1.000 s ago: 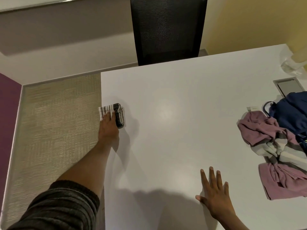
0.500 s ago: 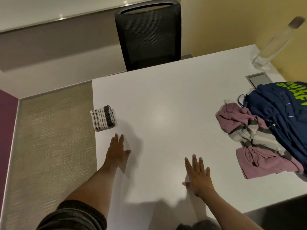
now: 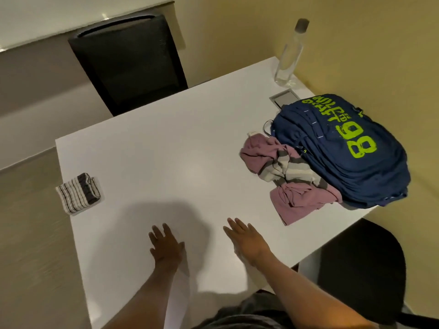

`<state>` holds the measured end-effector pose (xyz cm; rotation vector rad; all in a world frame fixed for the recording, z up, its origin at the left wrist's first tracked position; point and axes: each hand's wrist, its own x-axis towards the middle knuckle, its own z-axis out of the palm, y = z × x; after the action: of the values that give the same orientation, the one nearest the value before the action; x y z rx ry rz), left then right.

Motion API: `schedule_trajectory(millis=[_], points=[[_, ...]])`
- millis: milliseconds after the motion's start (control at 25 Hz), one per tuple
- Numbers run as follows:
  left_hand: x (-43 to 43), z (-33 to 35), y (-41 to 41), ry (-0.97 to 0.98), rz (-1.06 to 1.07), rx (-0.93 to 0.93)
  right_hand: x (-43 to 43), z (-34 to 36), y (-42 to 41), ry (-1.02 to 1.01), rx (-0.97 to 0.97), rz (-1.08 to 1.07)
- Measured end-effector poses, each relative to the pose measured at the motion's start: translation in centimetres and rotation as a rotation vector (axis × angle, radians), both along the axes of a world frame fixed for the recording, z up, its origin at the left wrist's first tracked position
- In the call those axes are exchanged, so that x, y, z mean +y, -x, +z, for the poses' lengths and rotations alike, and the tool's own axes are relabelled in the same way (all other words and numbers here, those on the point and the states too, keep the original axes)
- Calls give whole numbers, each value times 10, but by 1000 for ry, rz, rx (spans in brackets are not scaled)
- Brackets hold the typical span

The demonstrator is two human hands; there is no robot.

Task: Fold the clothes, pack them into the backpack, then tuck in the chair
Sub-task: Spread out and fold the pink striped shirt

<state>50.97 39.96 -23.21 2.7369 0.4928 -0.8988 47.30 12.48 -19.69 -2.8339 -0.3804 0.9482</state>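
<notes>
Head view, table: a big white flat table point(image 3: 178, 143) fills the middle, and every place below is told from it.
Far chair: a black mesh-back chair point(image 3: 128, 62) stands close at the table's far edge.
Near chair: a black round-seat chair point(image 3: 363, 264) sits just beside the table's near right corner.
Backpack: a dark blue cloth backpack with bright green letters point(image 3: 344, 150) lies on the table's right side.
Clothes: crumpled pink clothes with grey and white stripes point(image 3: 292, 184) lie on the table, touching the backpack, not folded.
Bottle: a tall clear bottle with a grey cap point(image 3: 288, 55) stands upright at the table's far right corner.
Left hand: the left hand point(image 3: 166, 248) is near the table's near edge, with straight, spread fingers, holding nothing.
Right hand: the right hand point(image 3: 247, 241) is just beside it, flat and wide, holding nothing.
Folded cloth: a small folded white cloth with dark stripes point(image 3: 78, 192) lies at the table's left edge.
</notes>
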Motion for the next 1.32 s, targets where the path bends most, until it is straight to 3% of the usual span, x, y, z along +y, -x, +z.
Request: schedule_trajectory(millis=[160,280,360,520,600,720,1080,1320], points=[[-87,13,-4,27,11,52,-55,-5,6,-9,-42,-2],[-141,20,-10,59,-64,84,-102,17,-9,-27,-273,-47],[-169,23,-13,123,-171,85,-140,30,-27,83,-382,-104],[-192,31,-15,237,-273,55,-201,42,-58,252,-236,-358],[-189,32,-15,250,-278,45,-214,38,-66,300,-113,-372],[-185,34,-15,279,-270,31,-212,32,-73,328,-46,-332],[-195,52,-49,253,-149,-63,-145,21,-45,197,-207,-205],[-187,64,-100,358,67,-166,-70,29,-3,158,-54,-29]])
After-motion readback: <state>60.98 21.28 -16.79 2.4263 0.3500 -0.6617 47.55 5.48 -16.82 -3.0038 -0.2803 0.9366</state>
